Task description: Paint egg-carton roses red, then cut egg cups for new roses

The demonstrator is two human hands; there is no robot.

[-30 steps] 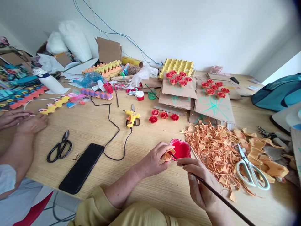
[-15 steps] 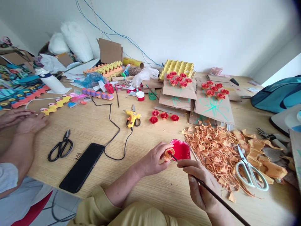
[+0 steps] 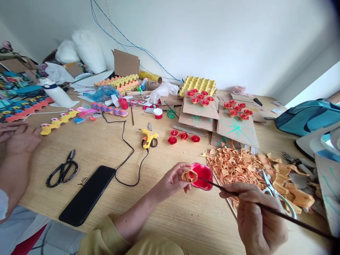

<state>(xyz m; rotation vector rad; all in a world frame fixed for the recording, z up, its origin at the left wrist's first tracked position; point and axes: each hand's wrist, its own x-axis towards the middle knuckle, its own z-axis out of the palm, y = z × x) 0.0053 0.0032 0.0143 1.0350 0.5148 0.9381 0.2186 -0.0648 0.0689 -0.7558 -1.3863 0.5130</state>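
Observation:
My left hand (image 3: 174, 179) pinches an orange paper rose (image 3: 189, 175) that has some red paint on its inner petals. Close behind the rose lies a shallow dish of red paint (image 3: 203, 173). My right hand (image 3: 256, 209) is closed around a long, dark paintbrush (image 3: 276, 211), whose tip reaches over the dish, just right of the rose. Whether the tip touches the paint I cannot tell. Several finished red roses (image 3: 183, 136) sit on the table beyond the dish.
Orange carton scraps (image 3: 236, 164) and white-handled scissors (image 3: 284, 202) lie to the right. Cardboard sheets (image 3: 236, 131) carry more red roses. A yellow glue gun (image 3: 148, 138), a black phone (image 3: 87, 194) and black scissors (image 3: 63, 170) lie left. A co-worker's hands (image 3: 22, 138) are at far left.
The brush tip has moved out of the rose and rightward over the paint dish, my right hand going right with it. The rose has tipped more upright in my left hand. The view shifted slightly.

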